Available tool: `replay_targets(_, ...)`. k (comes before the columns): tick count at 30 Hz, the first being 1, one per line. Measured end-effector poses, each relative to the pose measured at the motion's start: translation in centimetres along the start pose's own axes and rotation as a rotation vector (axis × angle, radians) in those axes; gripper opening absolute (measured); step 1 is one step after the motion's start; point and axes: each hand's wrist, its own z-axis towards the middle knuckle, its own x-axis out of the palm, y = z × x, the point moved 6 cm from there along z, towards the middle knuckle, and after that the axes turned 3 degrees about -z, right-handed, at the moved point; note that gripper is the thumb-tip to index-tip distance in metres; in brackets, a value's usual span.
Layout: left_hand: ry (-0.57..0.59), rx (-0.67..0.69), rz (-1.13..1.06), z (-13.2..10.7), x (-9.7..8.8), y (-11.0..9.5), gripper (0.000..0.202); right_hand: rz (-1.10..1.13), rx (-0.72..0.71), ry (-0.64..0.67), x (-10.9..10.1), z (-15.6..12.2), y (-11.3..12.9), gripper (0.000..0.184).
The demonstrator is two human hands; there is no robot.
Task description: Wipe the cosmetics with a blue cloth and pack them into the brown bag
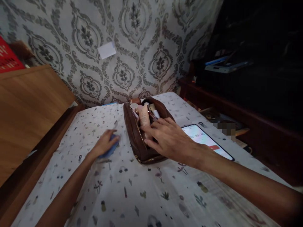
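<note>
A brown zip pouch (pixel 134 142) stands unzipped on the patterned sheet, packed with several cosmetic tubes and bottles. My right hand (pixel 169 137) is over its mouth, with thumb and fingers around the lower end of a beige squeeze tube (pixel 144 115); the fingertips are partly hidden inside. To the left of the pouch, my left hand (pixel 106 142) is closed on a flat blue object (pixel 111 152), blurred by motion, lying at or just above the sheet. A white-capped tube (pixel 155 113) and a round-lidded container (pixel 134 106) show among the pouch's contents.
A phone (pixel 203 138) with a running timer lies right of the pouch, partly behind my right forearm. A wooden panel (pixel 30 107) rises at the left. The patterned wall (pixel 142 63) closes off the back, and a dark reddish wooden ledge (pixel 227 132) runs along the right.
</note>
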Motion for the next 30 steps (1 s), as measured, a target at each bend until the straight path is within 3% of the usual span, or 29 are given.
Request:
replay_targets(3, 0.225, 0.033, 0.056, -1.3, 2.6, 0.2, 0.072, 0.026, -0.023, 0.005, 0.1, -0.1, -0.1, 0.026)
replay_targets(5, 0.241, 0.059, 0.088, -1.1, 2.1, -0.6, 0.072, 0.030, -0.040, 0.006, 0.1, -0.1, -0.1, 0.032)
replay_targets(6, 0.184, 0.083, 0.089, -0.6, 1.2, -1.5, 0.067, 0.024, -0.049, 0.009, 0.2, -0.1, -0.1, 0.035)
replay_targets(9, -0.103, 0.210, 0.034, 1.1, -2.8, -6.2, 0.050, 0.017, -0.059, 0.021, 0.4, 0.0, -0.1, 0.040)
replay_targets(10, -0.150, 0.277, 0.004, 1.6, -3.8, -8.2, 0.046, 0.030, -0.057, 0.022, 0.4, 0.1, -0.1, 0.038)
replay_targets(12, -0.133, 0.423, -0.021, 2.6, -4.7, -12.2, 0.039, 0.082, -0.042, 0.014, 0.5, 0.2, -0.1, 0.030)
replay_targets(14, -0.026, 0.551, -0.003, 3.6, -4.4, -15.3, 0.036, 0.141, -0.016, -0.010, 0.4, 0.4, -0.2, 0.026)
replay_targets(16, 0.106, 0.635, 0.066, 4.6, -3.3, -17.2, 0.038, 0.193, 0.020, -0.043, 0.1, 0.7, -0.5, 0.025)
replay_targets(20, 0.331, 0.668, 0.290, 6.7, -1.2, -18.0, 0.053, 0.313, 0.127, -0.080, -0.2, 1.0, -1.3, 0.019)
replay_targets(24, 0.392, 0.690, 0.353, 7.3, -1.4, -18.5, 0.046, 0.396, 0.111, -0.158, -0.5, 0.6, -1.7, 0.016)
replay_targets(27, 0.315, 0.680, 0.206, 7.4, -2.7, -18.4, 0.043, 0.405, 0.061, -0.381, -1.6, 0.1, -3.0, 0.020)
replay_targets(30, 0.128, 0.577, -0.049, 8.2, -3.8, -16.3, 0.044, 0.346, 0.078, -0.558, -2.1, 0.5, -5.8, 0.027)
